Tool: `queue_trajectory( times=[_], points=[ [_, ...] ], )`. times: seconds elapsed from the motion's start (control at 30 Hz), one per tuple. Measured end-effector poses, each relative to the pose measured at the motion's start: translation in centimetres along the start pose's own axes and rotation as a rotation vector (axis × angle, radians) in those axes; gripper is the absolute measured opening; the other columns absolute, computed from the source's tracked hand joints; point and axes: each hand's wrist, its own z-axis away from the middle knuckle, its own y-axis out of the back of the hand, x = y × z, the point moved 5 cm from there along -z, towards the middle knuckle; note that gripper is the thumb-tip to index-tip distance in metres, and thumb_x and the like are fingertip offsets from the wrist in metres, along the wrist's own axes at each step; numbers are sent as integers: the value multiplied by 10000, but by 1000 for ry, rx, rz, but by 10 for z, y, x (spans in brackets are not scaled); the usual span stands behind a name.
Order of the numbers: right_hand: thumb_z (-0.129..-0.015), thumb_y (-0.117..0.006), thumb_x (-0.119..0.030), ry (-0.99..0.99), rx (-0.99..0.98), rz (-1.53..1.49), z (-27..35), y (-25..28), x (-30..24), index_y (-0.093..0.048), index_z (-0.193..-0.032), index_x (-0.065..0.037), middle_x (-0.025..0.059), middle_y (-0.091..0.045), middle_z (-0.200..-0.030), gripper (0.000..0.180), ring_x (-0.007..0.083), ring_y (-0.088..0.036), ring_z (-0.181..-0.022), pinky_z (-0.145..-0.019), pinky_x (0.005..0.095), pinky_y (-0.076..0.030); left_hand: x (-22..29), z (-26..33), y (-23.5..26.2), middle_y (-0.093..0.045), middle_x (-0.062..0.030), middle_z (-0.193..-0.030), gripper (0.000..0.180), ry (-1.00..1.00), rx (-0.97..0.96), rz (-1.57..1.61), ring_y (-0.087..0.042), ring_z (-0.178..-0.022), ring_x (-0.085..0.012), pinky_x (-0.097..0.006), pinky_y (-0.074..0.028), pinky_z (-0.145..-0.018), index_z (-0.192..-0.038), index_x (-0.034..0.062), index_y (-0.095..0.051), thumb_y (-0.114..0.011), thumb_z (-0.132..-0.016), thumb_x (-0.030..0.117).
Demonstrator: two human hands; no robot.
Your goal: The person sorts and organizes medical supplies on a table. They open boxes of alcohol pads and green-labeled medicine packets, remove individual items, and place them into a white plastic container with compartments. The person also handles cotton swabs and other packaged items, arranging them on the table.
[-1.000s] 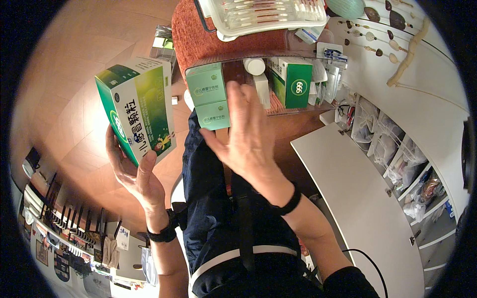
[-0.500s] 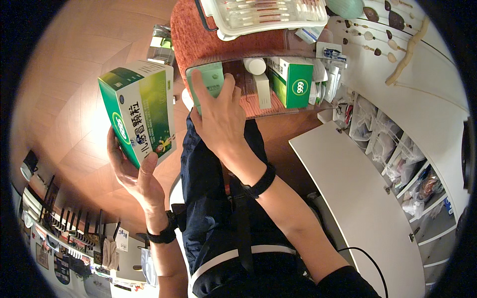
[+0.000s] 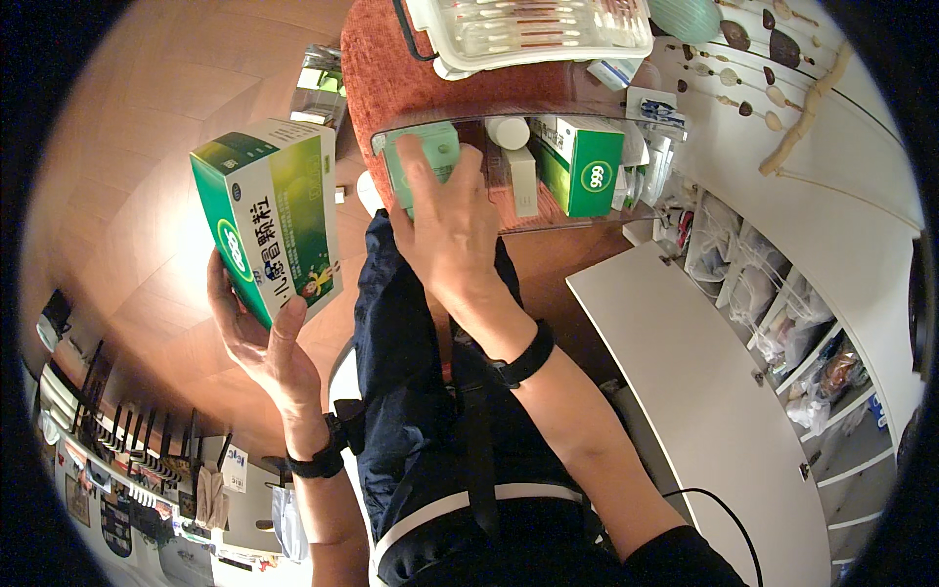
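A large green-and-white medicine box [image 3: 279, 210] is held up by my left hand [image 3: 264, 342], thumb on the front and fingers behind its lower end. At the left end of a clear plastic bin [image 3: 558, 227], my right hand [image 3: 445, 230] grips a small pale green box [image 3: 438, 142], its fingers reaching over the top and partly covering it. To its right in the bin stand a white bottle [image 3: 509, 131], a slim pale carton [image 3: 521, 184] and another green-and-white box [image 3: 585, 171]. Several flat packets [image 3: 641, 161] fill the right end.
The bin rests on a reddish-orange padded seat [image 3: 377, 73]. Behind it sits a white container [image 3: 533, 49] of packed cotton swabs. Farther left, a clear holder with packages [image 3: 321, 83] stands low. At right, an open white cabinet door [image 3: 685, 382] adjoins shelves of plastic bags [image 3: 763, 264].
My right hand and the pale green box have shifted slightly right within the bin. My left hand still holds the large box in nearly the same place. The whole view has shifted a little.
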Motion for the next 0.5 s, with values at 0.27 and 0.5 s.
queue_trajectory(
  times=[0.27, 0.5],
  points=[
    [-733, -791, -145, 56, 65, -8, 1, -2, -3, -449, -1376, -128, 204, -438, -1044, 728, 389, -569, -883, -596, 443, -541, 1, 0, -14, -500, -140, -1368, 917, -22, -30, -45, -530, -1231, -257, -344, -538, -926, -1513, -18, -329, -786, -746, 193],
    [-785, -773, -252, 143, 96, -102, 14, 18, 9, -339, -1485, -104, 253, -472, -1203, 836, 409, -572, -1020, -793, 470, -548, 11, 4, -23, -495, -148, -1377, 912, -37, -82, -111, -524, -1244, -268, -376, -495, -1005, -1522, 10, -332, -777, -752, 214]
  ],
)
